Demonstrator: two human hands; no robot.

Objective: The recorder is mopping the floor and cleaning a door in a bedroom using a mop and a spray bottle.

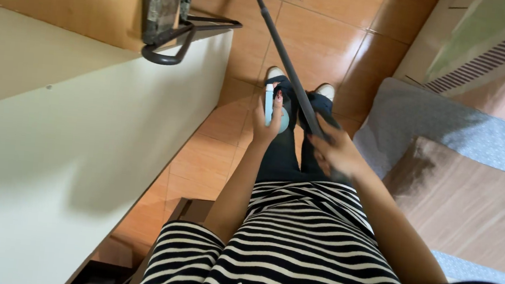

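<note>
Gripping the mop pole (286,52) near its top, the right hand (335,153) wraps its fingers shut; the pole slants to the floor (332,20), seemingly light and stiff. The left hand (266,125) clasps a pale blue bottle (268,103), likely slippery.

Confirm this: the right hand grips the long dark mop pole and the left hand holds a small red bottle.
Wrong in one respect: in the head view, the left hand holds a small light blue bottle, not red. The right hand does grip the long dark mop pole.
</note>
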